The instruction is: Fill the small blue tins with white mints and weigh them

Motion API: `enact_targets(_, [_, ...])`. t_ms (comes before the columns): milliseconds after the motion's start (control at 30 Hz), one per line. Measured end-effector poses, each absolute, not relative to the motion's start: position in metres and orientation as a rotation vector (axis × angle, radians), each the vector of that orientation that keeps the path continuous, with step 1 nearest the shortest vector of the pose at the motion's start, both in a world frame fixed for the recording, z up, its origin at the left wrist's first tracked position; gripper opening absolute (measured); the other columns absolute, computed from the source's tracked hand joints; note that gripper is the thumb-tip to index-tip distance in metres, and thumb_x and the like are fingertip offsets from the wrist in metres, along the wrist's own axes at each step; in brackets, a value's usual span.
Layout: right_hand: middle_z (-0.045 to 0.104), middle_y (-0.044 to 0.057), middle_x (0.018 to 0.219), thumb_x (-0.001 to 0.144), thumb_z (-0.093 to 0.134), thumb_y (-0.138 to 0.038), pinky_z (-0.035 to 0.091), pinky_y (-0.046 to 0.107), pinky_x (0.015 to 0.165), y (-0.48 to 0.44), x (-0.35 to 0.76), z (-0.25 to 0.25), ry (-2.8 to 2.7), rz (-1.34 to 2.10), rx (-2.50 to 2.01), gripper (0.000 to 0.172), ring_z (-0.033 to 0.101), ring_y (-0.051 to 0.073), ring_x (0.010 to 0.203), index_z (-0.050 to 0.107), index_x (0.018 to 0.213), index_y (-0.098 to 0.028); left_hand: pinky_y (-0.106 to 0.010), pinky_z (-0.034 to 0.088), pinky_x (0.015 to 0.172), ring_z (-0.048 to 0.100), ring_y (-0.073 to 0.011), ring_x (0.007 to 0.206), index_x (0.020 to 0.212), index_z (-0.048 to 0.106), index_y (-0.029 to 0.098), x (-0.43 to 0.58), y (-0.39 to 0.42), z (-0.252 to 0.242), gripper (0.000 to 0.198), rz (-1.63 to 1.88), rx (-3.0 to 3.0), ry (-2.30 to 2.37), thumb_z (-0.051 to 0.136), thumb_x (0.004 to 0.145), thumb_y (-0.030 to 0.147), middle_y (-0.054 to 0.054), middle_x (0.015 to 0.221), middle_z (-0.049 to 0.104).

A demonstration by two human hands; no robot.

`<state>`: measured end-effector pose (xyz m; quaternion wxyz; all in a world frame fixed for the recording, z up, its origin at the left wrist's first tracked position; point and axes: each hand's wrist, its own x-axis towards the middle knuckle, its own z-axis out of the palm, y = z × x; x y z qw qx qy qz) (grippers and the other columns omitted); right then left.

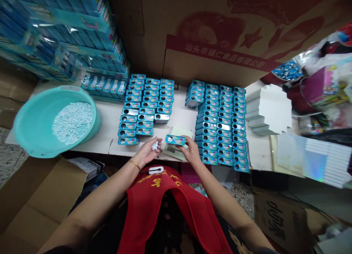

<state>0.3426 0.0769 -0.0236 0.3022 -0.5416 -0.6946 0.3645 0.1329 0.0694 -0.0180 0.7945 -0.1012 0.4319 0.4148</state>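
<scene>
Carton: a big brown cardboard carton (220, 30) with red print stood along the wall, up and right of the teal basin (30, 111).
Table: the white table (110, 118) carried the basin at its left end and ran right from it.
Wrapped packs: shrink-wrapped blue packs (60, 30) were stacked behind and above the basin.
Basin: it held a heap of pale loose tablets (73, 122), piled toward its right side.
Far tins: a block of blue tins (220, 125) lay in rows well to the right of the basin.
Near tins: a smaller block of tins (144, 107) lay just right of the basin.
White boxes: a fanned stack of white boxes (268, 109) sat farthest right of the basin.
Right hand: the right hand (191, 151) pinched one blue tin (175, 139) by its end, right of the basin.
Left hand: the left hand (148, 151), palm up and half curled, cupped a handful of tablets (155, 145), nearer the basin than the tin.
</scene>
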Motion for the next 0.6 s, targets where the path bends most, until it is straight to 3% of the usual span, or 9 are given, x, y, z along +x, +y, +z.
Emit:
enact_targets(100, [0.056, 0.004, 0.095, 0.073, 0.056, -0.029, 0.047, 0.029, 0.073, 0.094, 0.331, -0.040, -1.621, 1.132, -1.403, 0.030, 0.055, 0.016, 0.086, 0.051, 0.101, -0.018, -0.016, 0.039, 0.040, 0.052, -0.0093, 0.052, 0.085, 0.060, 0.005, 0.122, 0.066, -0.014, 0.016, 0.902, -0.195, 0.968, 0.047, 0.082, 0.014, -0.007, 0.065, 0.056])
enact_targets(367, [0.052, 0.005, 0.095, 0.068, 0.060, -0.027, 0.045, 0.029, 0.078, 0.138, 0.267, -0.063, -1.477, 1.105, -1.406, 0.030, 0.052, 0.017, 0.090, 0.053, 0.096, -0.016, -0.014, 0.038, 0.040, 0.051, -0.0062, 0.052, 0.090, 0.060, 0.008, 0.096, 0.039, -0.010, 0.016, 0.945, -0.146, 1.040, 0.053, 0.076, 0.005, -0.004, 0.066, 0.054])
enact_targets(600, [0.052, 0.006, 0.097, 0.072, 0.058, -0.029, 0.047, 0.029, 0.075, 0.112, 0.321, -0.053, -1.489, 0.962, -1.427, 0.030, 0.052, 0.018, 0.091, 0.054, 0.099, -0.017, -0.012, 0.036, 0.041, 0.051, -0.0053, 0.055, 0.088, 0.060, 0.010, 0.093, 0.030, -0.014, 0.014, 0.947, -0.092, 1.064, 0.058, 0.074, 0.006, -0.004, 0.069, 0.055])
